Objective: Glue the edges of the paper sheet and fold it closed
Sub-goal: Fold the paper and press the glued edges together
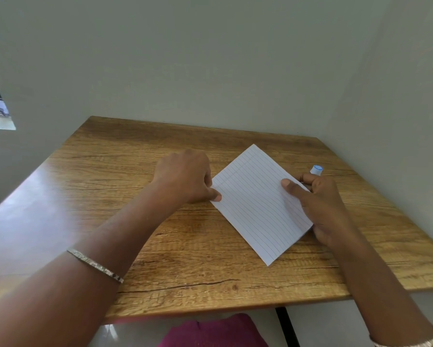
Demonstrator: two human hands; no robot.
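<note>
The white lined paper sheet point(258, 204) lies folded on the wooden worktop point(135, 196). The left hand point(185, 177) pinches its left edge; the right hand point(320, 204) pinches its right edge, probably to align the layers.

We see wooden table point(140, 186) bare across left half and near edge: open room for hand there. Lined paper sheet point(258, 204) lies diagonal right of centre, left hand point(185, 176) on its left edge, right hand point(320, 201) on right edge. Glue stick point(316, 169) just behind right hand. Wall point(398, 121) close along far and right table edges.
</note>
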